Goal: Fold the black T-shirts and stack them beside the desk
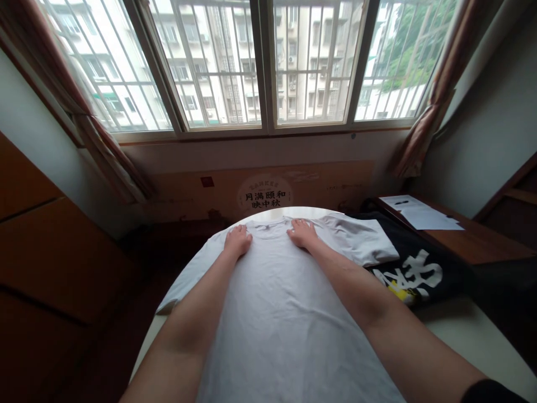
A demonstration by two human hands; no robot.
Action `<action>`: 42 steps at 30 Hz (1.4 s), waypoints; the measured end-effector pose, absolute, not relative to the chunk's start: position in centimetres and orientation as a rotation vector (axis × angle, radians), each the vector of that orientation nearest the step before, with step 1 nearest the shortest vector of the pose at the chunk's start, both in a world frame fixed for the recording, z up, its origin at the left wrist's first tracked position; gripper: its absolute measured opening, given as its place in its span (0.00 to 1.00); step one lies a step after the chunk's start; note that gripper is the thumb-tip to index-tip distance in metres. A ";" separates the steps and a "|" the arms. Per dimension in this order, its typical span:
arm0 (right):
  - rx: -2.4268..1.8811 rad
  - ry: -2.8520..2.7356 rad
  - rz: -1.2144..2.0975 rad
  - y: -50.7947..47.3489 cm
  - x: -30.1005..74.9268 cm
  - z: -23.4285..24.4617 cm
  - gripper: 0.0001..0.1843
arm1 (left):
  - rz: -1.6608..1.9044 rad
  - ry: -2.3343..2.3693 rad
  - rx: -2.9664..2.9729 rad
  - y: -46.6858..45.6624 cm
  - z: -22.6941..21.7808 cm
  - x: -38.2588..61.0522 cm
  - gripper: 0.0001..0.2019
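A white T-shirt (285, 302) lies spread out, front up, over a pale table, its neckline at the far edge and its body running toward me. My left hand (238, 240) rests on the shirt just left of the collar, fingers laid over the cloth and thumb out to the side. On the other side of the collar, my right hand (302, 232) presses down with its fingers apart. Faint wrinkles cross the shirt's middle. Its right sleeve overlaps a black garment (444, 280) with white lettering and a yellow patch.
The pale table (474, 330) has a rounded far edge. At right stands a brown wooden desk (486, 243) with papers (423, 212) and a dark pen-like item. A printed panel (188, 193) is beneath the barred window (268, 67). Wooden cabinets (50, 246) stand left; curtains (423, 134) hang both sides.
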State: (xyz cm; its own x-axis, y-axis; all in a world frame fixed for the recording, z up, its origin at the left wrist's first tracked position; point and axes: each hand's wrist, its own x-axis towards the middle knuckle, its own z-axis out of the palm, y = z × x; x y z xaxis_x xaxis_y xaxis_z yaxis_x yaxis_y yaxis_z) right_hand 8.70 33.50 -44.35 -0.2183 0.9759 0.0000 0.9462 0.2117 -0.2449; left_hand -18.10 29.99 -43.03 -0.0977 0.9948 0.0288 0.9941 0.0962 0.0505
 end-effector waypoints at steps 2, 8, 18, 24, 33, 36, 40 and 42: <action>-1.872 -2.318 0.315 34.0 9.4 -44.3 0.37 | 0.084 2.309 2.068 30.4 -43.0 -18.8 0.34; -1.980 -2.246 0.368 35.2 10.6 -44.0 0.34 | 0.058 2.389 1.907 31.4 -42.5 -20.4 0.34; -1.766 -2.127 -0.004 32.9 12.9 -41.4 0.31 | 0.235 2.761 1.796 30.3 -42.3 -18.9 0.32; -1.930 -1.542 0.168 31.2 26.6 -37.4 0.27 | 0.356 2.582 2.224 28.9 -40.8 -14.3 0.29; -2.168 -1.488 0.364 29.4 35.8 -41.4 0.38 | 0.278 1.472 2.471 26.2 -43.2 3.6 0.29; -2.168 -1.542 0.379 29.6 35.7 -42.0 0.41 | 0.300 1.435 2.458 26.9 -43.9 6.8 0.30; -2.126 -1.550 0.383 29.8 35.8 -42.2 0.44 | 0.375 1.483 2.362 29.1 -43.7 7.9 0.32; -2.071 -1.506 0.412 29.8 35.8 -42.1 0.45 | 0.441 1.504 2.290 30.0 -43.6 7.8 0.30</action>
State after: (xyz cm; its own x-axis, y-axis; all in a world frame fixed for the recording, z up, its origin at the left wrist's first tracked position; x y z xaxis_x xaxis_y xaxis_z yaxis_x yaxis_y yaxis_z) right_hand 35.75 29.77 -42.07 0.3279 0.9423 0.0673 0.7767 -0.2284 -0.5870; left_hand 7.76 29.96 -43.61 0.3832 0.9218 0.0594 0.8078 -0.3656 0.4624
